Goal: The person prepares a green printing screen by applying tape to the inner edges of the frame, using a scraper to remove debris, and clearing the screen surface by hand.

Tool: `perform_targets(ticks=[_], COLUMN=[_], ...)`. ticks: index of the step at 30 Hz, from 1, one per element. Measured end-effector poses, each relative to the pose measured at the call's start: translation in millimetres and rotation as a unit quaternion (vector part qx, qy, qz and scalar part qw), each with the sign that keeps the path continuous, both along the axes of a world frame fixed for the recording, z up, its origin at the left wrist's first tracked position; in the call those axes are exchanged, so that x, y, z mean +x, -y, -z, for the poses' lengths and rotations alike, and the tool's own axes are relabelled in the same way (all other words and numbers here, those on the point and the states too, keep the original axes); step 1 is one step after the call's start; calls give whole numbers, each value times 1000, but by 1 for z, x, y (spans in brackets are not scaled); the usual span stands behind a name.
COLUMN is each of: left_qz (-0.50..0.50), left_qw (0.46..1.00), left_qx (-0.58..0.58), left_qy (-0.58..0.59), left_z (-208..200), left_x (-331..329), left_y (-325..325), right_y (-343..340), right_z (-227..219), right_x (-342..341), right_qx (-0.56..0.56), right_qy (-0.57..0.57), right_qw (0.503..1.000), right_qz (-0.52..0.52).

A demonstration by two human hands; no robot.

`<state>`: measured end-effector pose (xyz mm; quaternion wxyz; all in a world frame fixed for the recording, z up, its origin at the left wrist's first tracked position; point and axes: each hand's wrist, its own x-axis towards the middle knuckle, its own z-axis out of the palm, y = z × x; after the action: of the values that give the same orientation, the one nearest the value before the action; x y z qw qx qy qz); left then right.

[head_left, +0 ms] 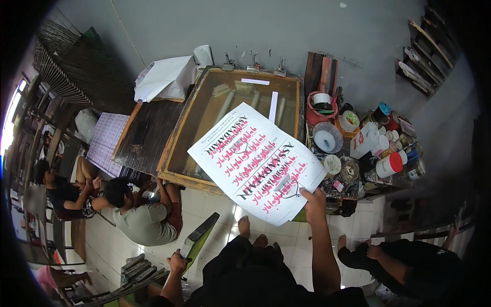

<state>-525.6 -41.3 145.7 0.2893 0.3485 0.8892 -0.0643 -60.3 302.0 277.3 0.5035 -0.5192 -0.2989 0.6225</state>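
My right hand (314, 202) is closed on the near right corner of a white paper sheet (280, 217) covered in black and red print. The sheet is tilted and hangs over the near part of a wood-framed printing screen (169, 153), hiding some of its mesh. At the lower left, my left hand (177, 262) grips the lower end of a squeegee (199, 236) with a dark edge and a green side. The squeegee slants up to the right, above the floor and apart from the table.
Hinge clamps (252, 64) stand behind the screen. On the right, a crowded table holds a red-lidded jar (389, 165), a bowl (327, 137) and several tubs. A phone (139, 133) lies on the dark tabletop. People sit at left (146, 220); another person (414, 266) is at right.
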Motion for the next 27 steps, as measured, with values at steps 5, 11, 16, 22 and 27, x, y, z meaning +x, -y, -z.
perform_targets(ticks=[5,11,16,22,27], left_qz=[-20,-14,-33,11,49], left_qw=[999,999,998,999,998], left_qx=[31,34,39,-26,-25], left_qy=[-4,14,39,16,-43], left_z=[3,24,53,77,116], left_x=[-19,-46,-77,-122,-160], left_y=[18,3,16,-8,-14], right_y=[5,-6,20,115,224], right_z=[-51,-70,-6,20,42], right_x=[-32,-49,-69,-39,-12], right_qx=[70,103,70,-56,-100], right_qy=[-60,-5,356,-12,-46], right_qw=[992,991,931,989,969], right_qz=[87,80,27,139,220])
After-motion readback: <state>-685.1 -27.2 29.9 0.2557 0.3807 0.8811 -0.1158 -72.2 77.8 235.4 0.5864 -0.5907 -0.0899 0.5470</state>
